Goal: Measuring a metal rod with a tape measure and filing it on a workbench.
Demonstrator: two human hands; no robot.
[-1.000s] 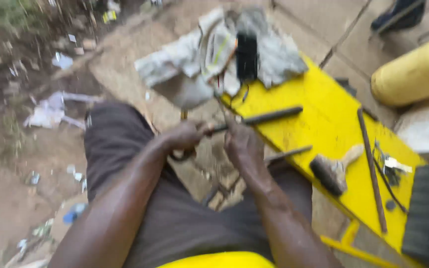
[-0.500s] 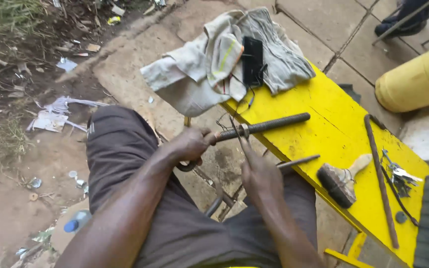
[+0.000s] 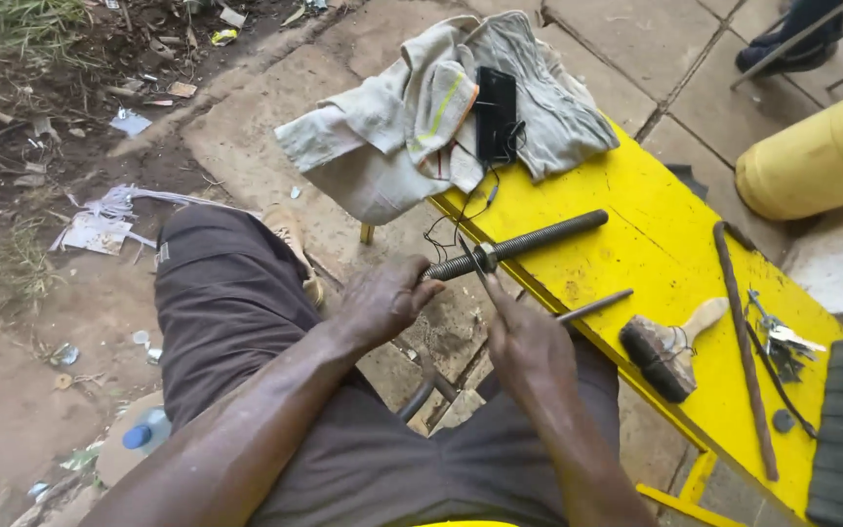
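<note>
My left hand [image 3: 382,303] grips the threaded rod [image 3: 514,246] lying across the yellow tabletop [image 3: 656,244]; my right hand [image 3: 524,337] pinches a thin tool [image 3: 475,263] against its nut [image 3: 487,258].

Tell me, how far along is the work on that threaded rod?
Done so far: a nut already sits partway along the dark threaded steel rod. In hand: the left hand grips the rod's near end, while the right hand holds a thin tool against the nut. Left: the rod's far end rests on the yellow wooden bench; how much more is needed isn't visible.
</note>
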